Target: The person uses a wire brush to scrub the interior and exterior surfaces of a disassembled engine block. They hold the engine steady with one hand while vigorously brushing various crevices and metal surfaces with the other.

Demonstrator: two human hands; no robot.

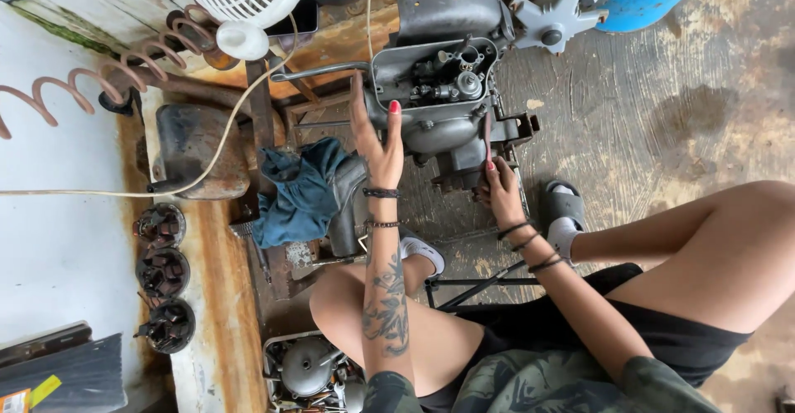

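Engine housing (pixel 443 98), grey and opened at the top, stands on a metal stand above the floor (pixel 662 90). From the left: a blue rag (pixel 302 189), then the left hand (pixel 377 140), fingers released flat against the housing; the right hand (pixel 499 189) has fingers grasping a thin tool (pixel 487 136) at its lower side.

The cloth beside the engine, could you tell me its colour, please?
The cloth is dark teal-blue, seen best in the head view.

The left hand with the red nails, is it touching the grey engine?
Touching. The head view shows the left hand laid flat against the open side of the grey engine, thumb on its rim.
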